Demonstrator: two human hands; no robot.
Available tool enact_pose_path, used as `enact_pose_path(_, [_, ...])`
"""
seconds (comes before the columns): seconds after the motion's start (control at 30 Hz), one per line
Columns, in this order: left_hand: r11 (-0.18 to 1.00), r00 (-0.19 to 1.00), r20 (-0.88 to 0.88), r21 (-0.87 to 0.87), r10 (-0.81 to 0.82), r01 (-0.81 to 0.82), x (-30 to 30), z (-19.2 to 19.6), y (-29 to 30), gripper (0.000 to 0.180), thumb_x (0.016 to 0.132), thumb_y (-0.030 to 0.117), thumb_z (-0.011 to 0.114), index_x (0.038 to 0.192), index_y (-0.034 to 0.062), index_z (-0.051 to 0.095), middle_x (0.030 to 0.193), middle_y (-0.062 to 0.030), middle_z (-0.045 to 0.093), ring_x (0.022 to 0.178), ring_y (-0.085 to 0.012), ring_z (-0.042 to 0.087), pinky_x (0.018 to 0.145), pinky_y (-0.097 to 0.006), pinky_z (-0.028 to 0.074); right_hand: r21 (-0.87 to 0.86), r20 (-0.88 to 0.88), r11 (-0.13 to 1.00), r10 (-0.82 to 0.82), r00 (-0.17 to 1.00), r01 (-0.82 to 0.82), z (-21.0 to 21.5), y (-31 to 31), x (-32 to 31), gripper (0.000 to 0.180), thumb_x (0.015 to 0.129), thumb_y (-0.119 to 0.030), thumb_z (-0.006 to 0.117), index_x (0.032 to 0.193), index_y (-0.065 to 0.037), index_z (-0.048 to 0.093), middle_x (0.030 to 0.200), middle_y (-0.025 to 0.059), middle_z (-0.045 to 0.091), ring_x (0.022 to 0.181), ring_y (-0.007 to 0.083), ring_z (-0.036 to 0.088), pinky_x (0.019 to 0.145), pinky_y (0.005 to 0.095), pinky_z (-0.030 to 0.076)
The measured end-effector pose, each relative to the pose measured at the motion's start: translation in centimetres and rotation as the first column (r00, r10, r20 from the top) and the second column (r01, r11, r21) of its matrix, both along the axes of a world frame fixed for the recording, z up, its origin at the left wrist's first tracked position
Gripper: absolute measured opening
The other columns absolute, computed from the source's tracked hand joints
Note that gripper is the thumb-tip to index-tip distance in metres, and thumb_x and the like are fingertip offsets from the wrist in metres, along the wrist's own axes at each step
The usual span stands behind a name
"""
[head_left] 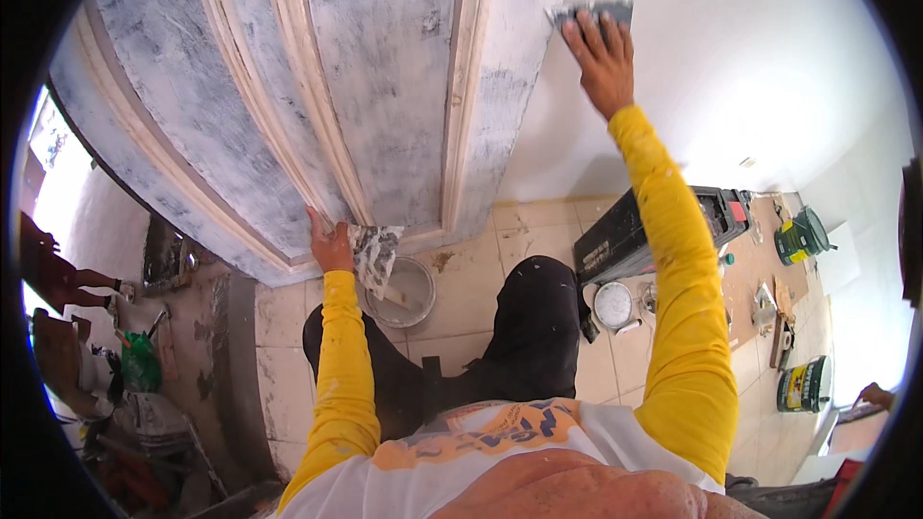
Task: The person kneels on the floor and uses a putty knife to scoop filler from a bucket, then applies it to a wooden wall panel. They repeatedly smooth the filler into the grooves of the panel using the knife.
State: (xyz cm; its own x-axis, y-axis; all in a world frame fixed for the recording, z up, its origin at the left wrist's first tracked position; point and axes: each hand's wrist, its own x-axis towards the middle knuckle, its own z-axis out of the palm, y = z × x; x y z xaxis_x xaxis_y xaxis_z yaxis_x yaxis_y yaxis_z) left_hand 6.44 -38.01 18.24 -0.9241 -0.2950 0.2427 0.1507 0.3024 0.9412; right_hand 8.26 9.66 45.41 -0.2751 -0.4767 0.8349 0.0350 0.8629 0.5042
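Observation:
My right hand (pixel 601 56) is raised high and presses a flat grey putty scraper (pixel 591 12) against the white wall, right beside the edge of a door (pixel 385 67) coated in patchy white and grey filler. My left hand (pixel 330 245) is low, resting against the bottom of the door's moulded panel. It grips a second, wider blade (pixel 377 252) smeared with grey-white filler. Both sleeves are yellow. My dark trousers and knees show below, over the tiled floor.
A round bucket (pixel 409 290) of filler stands on the tiles at the door's foot. A black toolbox (pixel 663 221), a small white tin (pixel 612 305), green paint cans (pixel 803 384) and scraps lie at the right. Another person's arm (pixel 72 279) and rubble are at the left.

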Motion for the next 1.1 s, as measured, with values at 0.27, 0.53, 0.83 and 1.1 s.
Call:
enact_pose_path(0.27, [0.999, 0.988, -0.154, -0.032, -0.021, 0.016, -0.8, -1.4, -0.4, 0.081, 0.086, 0.006, 0.067, 0.158, 0.006, 0.029, 0.145, -0.0246, 0.054, 0.094, -0.0192, 0.068, 0.082, -0.028, 0.054, -0.213, -0.152, 0.973, 0.061, 0.987, -0.093, 6.6, -4.2, 2.2, 0.075, 0.074, 0.013, 0.054, 0.142, -0.02, 0.055, 0.143, 0.0056, 0.055, 0.127, 0.0323, 0.049, 0.108, 0.0462, 0.036])
enact_pose_path(0.53, [0.999, 0.997, -0.066, -0.039, -0.031, 0.029, -0.4, -0.9, -0.5, 0.081, 0.087, 0.007, 0.067, 0.158, 0.0054, 0.027, 0.149, -0.0276, 0.048, 0.106, -0.0234, 0.068, 0.089, -0.03, 0.054, -0.25, 0.018, 0.966, -0.065, 0.998, 0.067, 9.8, -9.3, 1.4, 0.066, 0.079, 0.002, 0.058, 0.143, -0.011, 0.052, 0.141, 0.0135, 0.055, 0.126, 0.0365, 0.05, 0.113, 0.0531, 0.034])
enact_pose_path(0.83, [0.999, 0.995, -0.085, -0.001, -0.044, 0.044, 0.1, 0.1, 0.0, 0.08, 0.089, 0.014, 0.068, 0.157, 0.0003, 0.029, 0.151, -0.0276, 0.046, 0.131, -0.0304, 0.054, 0.107, -0.031, 0.041, -0.361, 0.228, 0.929, -0.001, 0.974, 0.085, -8.3, -8.3, 2.4, 0.077, 0.077, 0.002, 0.064, 0.149, -0.02, 0.047, 0.146, 0.0142, 0.05, 0.124, 0.0395, 0.049, 0.114, 0.0575, 0.031])
enact_pose_path(1.1, [0.999, 0.999, 0.021, -0.024, -0.025, 0.026, -0.1, 0.0, -0.3, 0.082, 0.085, 0.008, 0.068, 0.158, 0.009, 0.03, 0.144, -0.0273, 0.053, 0.112, -0.0238, 0.065, 0.095, -0.03, 0.05, -0.671, -0.101, 0.63, 0.446, 0.889, -0.392, -2.5, -8.0, 4.9, 0.049, 0.092, 0.011, 0.05, 0.138, -0.005, 0.057, 0.135, 0.0188, 0.062, 0.124, 0.0346, 0.06, 0.104, 0.0391, 0.049])
